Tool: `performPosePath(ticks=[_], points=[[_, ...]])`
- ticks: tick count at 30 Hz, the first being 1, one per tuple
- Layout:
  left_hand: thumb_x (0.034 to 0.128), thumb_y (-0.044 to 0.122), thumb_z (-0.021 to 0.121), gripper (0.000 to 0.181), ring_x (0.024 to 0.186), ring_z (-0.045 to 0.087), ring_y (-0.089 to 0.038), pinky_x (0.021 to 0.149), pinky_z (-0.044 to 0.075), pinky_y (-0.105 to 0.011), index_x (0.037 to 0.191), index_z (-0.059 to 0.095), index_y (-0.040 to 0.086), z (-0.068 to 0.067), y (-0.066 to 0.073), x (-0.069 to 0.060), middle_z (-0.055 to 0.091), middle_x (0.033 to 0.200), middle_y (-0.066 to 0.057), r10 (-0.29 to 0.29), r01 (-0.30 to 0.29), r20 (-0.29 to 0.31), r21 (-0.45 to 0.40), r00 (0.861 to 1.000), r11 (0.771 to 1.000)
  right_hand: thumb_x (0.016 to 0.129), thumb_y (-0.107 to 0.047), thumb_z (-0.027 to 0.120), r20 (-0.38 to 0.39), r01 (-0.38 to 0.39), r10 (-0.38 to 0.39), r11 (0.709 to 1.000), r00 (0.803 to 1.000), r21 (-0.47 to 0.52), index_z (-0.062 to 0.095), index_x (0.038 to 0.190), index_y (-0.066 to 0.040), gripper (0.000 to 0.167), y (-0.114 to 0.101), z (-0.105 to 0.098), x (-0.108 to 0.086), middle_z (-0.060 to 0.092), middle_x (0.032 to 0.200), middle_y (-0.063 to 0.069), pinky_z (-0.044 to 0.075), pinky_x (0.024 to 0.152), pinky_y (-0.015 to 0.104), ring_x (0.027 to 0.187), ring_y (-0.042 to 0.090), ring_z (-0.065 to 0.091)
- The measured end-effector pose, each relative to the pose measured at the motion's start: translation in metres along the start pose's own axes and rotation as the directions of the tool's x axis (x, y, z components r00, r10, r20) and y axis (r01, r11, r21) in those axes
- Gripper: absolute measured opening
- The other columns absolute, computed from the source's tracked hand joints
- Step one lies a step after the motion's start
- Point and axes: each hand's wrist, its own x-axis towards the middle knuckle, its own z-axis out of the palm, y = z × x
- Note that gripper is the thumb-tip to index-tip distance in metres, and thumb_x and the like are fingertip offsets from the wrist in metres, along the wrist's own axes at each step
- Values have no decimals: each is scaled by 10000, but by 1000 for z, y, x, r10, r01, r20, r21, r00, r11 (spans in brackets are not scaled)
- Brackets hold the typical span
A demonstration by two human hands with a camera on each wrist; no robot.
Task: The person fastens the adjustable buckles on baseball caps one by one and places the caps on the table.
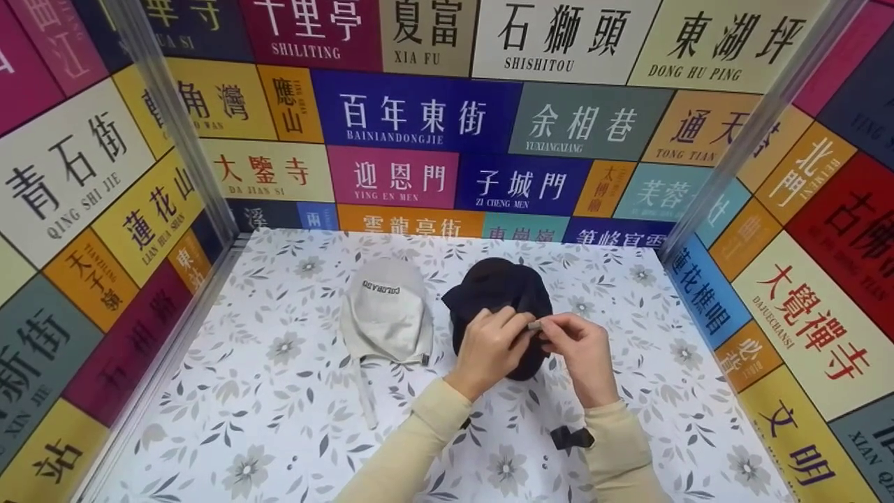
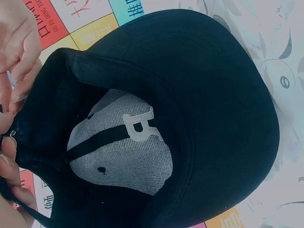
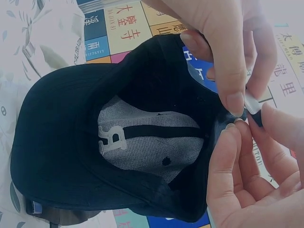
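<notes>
both the left hand and right hand pinch the strap of the black cap at its silvery clasp. keep it flat, untwisted while adjusting.

My counter is white with grey flowers and leaves. A pale cap lies on it, its strap stretching out toward me.

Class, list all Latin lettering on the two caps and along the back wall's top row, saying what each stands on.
"COLORADO", as far as the small print reads: pale cap
"SHILITING": maroon panel
"XIA FU": tan panel
"SHISHITOU": white panel
"DONG HU PING": cream panel
"UA SI": navy panel, start obscured
Black cap: pale letter inside, unclear which
</notes>
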Motion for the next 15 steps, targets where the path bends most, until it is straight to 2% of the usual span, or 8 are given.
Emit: performPosePath(ticks=[15], points=[[916, 155, 721, 160, 750, 601, -139, 652, 435, -296, 1072, 705, 123, 0, -2, -2, 628, 901, 25, -4, 4, 9, -21, 1000, 1000, 911, -183, 757, -17, -11, 11, 999, 1000, 42, 716, 1032, 76, 288, 1, -4, 1, 675, 963, 247, 577, 678, 329, 812, 281, 662]])
